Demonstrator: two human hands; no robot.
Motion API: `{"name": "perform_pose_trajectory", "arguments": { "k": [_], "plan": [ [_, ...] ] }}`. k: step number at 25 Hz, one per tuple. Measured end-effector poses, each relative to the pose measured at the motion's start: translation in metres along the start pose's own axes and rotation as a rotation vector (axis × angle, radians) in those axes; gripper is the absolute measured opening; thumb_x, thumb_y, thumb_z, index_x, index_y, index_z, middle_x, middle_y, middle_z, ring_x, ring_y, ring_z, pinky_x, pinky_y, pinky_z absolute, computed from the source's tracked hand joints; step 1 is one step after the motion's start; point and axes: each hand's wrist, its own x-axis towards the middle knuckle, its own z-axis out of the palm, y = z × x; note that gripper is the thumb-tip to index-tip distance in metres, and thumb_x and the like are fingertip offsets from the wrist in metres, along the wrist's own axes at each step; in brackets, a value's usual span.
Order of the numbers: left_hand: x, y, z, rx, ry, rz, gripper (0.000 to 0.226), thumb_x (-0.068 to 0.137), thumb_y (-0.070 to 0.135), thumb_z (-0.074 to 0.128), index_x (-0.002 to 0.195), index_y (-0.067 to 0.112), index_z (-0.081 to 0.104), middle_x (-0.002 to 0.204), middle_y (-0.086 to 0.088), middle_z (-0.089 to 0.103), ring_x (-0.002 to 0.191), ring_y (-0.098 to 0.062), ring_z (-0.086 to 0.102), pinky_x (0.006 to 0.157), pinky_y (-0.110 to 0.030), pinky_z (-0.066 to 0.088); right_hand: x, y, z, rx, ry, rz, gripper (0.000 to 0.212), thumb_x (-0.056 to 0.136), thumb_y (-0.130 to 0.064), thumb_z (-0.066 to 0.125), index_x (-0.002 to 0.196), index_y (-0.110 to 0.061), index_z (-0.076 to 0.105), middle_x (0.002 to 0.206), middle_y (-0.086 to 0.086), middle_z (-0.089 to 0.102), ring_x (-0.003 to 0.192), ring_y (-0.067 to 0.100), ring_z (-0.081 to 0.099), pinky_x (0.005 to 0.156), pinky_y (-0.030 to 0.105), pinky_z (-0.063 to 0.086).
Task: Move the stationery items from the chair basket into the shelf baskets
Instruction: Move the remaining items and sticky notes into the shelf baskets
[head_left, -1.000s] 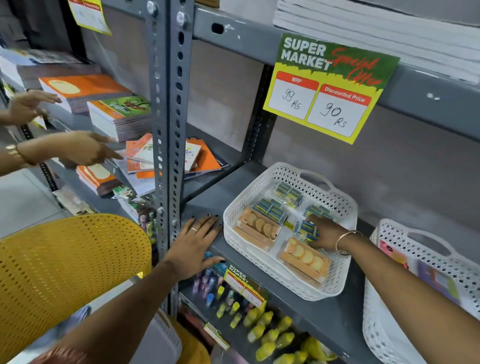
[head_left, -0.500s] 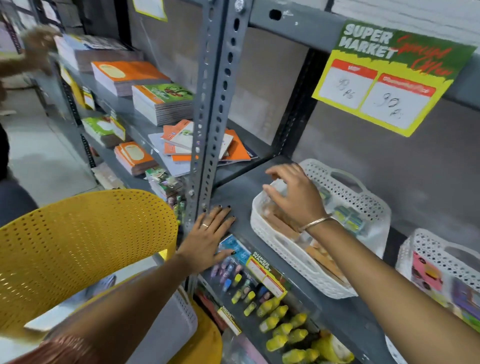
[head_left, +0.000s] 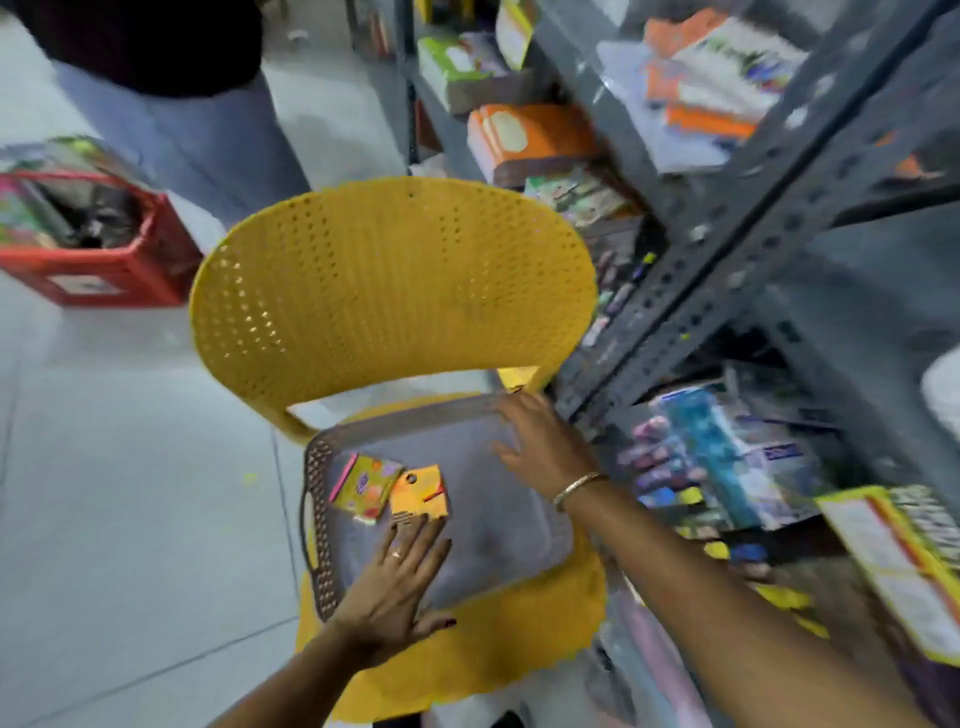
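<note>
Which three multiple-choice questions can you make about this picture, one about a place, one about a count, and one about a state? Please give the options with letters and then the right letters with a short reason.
1. Where does the basket stand?
A. on the yellow chair
B. on the floor
C. on a shelf

2. How many packets lie in the basket?
A. none
B. two
C. five

3. What is the left hand doing?
A. gripping a packet
B. open, fingers spread, just short of the orange packet
C. resting on the shelf

Answers:
1 A, the basket sits on the chair's seat.
2 B, only the orange packet and the yellow-green packet show on its otherwise bare floor.
3 B, the fingers are spread and hold nothing. The right hand is open too, at the basket's far rim.
</note>
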Motion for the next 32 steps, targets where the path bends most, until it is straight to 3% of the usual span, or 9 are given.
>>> {"name": "perform_pose_trajectory", "arguments": {
  "k": [2,5,9,13,21,26,32],
  "plan": [
    [-0.015,-0.007,0.025,-0.022,-0.064,-0.042,0.084,0.085,0.074,0.025,0.131,0.01,0.052,0.141,-0.015,0.044,0.135,-0.03,0.022,0.107,-0.046,0.005,0.012,0.005,0.054,-0.019,-0.164,0.013,0.045,0.082,-0.016,0.064,0.123,-0.006,0.049,0.127,0.016,0.052,0.124,0.032,0.042,0.098,0.044,0.04],
    [-0.022,-0.011,0.051,-0.014,-0.062,-0.076,0.081,0.089,0.069,0.018,0.131,0.009,0.052,0.142,-0.015,0.041,0.134,-0.031,0.024,0.106,-0.048,0.011,0.026,0.01,0.115,-0.11,-0.353,0.009,0.057,0.081,-0.021,0.067,0.129,-0.006,0.042,0.136,0.015,0.044,0.13,0.033,0.035,0.103,0.047,0.038],
    [-0.023,-0.014,0.066,-0.009,-0.047,-0.107,0.073,0.096,0.054,0.006,0.131,0.008,0.052,0.143,-0.015,0.041,0.134,-0.031,0.031,0.105,-0.047,0.019,0.041,0.007,0.173,-0.255,-0.45,-0.122,0.081,0.073,-0.023,0.074,0.138,-0.005,0.029,0.147,0.015,0.033,0.137,0.029,0.029,0.108,0.042,0.034],
    [-0.024,-0.016,0.073,-0.014,-0.01,-0.118,0.068,0.097,0.052,0.01,0.136,0.01,0.046,0.147,-0.014,0.036,0.136,-0.029,0.028,0.111,-0.048,0.021,0.046,0.003,0.197,-0.384,-0.423,-0.201,0.095,0.069,-0.025,0.077,0.141,-0.004,0.019,0.149,0.015,0.028,0.136,0.03,0.029,0.113,0.041,0.03],
    [-0.024,-0.016,0.073,-0.029,0.027,-0.113,0.068,0.097,0.053,0.009,0.143,0.009,0.035,0.152,-0.014,0.023,0.14,-0.029,0.013,0.109,-0.051,0.004,0.037,0.014,0.204,-0.39,-0.337,-0.117,0.074,0.068,-0.031,0.075,0.125,-0.001,0.037,0.129,0.017,0.041,0.118,0.032,0.039,0.097,0.04,0.04],
    [-0.024,-0.017,0.066,0.008,0.07,-0.079,0.068,0.097,0.054,0.012,0.138,0.01,0.042,0.147,-0.015,0.035,0.136,-0.031,0.027,0.106,-0.052,0.017,0.018,0.024,0.187,-0.372,-0.339,-0.044,0.079,0.066,-0.035,0.076,0.125,-0.002,0.036,0.129,0.016,0.041,0.119,0.031,0.039,0.094,0.039,0.041],
    [-0.02,-0.02,0.012,0.031,0.154,-0.043,0.073,0.093,0.064,0.019,0.14,0.011,0.039,0.148,-0.015,0.031,0.139,-0.029,0.02,0.11,-0.05,0.025,-0.014,0.026,0.091,-0.314,-0.258,0.097,0.076,0.066,-0.029,0.076,0.126,-0.005,0.036,0.128,0.015,0.04,0.119,0.031,0.037,0.086,0.035,0.039]
  ]
}}
